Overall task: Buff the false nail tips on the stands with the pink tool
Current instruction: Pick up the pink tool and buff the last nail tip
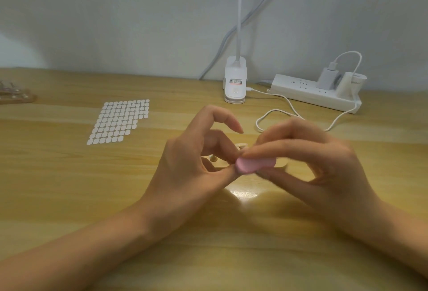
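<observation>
Pink tool (256, 165) sits at frame centre, lifted just above the table (69, 186), lying roughly level with its left end a bit lower. Right hand (310, 163) grasps it, fingers on top and thumb beneath; this hand is motion-blurred. Left hand (192, 165) is at the tool's left end, thumb and a finger drawn close together, index finger arched up and free. Whatever is between them is hidden, so can't tell if it grasps anything.

Two small stands show behind the hands. One stand (241, 145) peeks out just above the tool, a second stand (213, 158) shows through the gap in the left hand. Nail tips on them are too small to make out.

A sheet of white oval stickers (120, 121) lies left of centre, well apart from the hands. White clip lamp (235, 82) stands at the back centre. Power strip (308, 92) is upper right with a charger (325, 77) plugged in, and a white cable (278, 114) loops on the table toward the right hand. A wooden item (14, 96) is cut off at the left edge.
</observation>
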### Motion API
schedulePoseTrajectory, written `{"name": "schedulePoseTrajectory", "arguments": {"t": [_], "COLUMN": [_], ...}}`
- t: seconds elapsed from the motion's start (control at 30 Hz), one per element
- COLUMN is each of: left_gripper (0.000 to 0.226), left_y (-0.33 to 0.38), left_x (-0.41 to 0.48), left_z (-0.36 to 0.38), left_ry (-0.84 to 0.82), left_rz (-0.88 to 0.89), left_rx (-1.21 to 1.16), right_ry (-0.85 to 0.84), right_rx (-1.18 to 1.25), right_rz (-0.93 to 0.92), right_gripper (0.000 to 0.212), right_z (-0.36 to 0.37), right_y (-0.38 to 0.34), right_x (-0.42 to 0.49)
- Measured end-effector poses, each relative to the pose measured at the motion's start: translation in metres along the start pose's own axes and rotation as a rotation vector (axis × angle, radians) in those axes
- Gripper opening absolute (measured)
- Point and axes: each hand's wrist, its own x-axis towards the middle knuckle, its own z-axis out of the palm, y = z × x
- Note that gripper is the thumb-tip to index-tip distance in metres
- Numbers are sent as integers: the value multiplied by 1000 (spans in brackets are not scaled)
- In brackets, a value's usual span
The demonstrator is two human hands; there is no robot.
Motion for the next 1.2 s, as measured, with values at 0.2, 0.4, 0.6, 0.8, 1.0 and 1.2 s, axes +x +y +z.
{"name": "schedulePoseTrajectory", "arguments": {"t": [0.2, 0.4, 0.6, 0.8, 1.0, 1.2], "left_gripper": [41, 41, 38, 37, 38, 39], "left_y": [1, -1, -3, -5, -4, -4], "left_x": [2, 2, 2, 1, 3, 4], "left_z": [0, 0, 1, 3, 2, 2], "left_ry": [8, 13, -3, -23, -18, -10], "left_rz": [-2, -39, -40, -50, -56, -45], "left_rx": [-10, -45, -62, -90, -149, -136], "right_ry": [42, 49, 17, -17, 20, 78], "right_rx": [4, -14, -3, 18, 14, -21], "right_rz": [40, 40, 6, -13, 21, 66], "right_gripper": [21, 18, 18, 18, 18, 18], "right_z": [-5, -6, -2, 3, 0, -5], "right_y": [3, 4, 2, -2, -2, 2], "right_x": [2, 4, 1, -2, 1, 3]}}
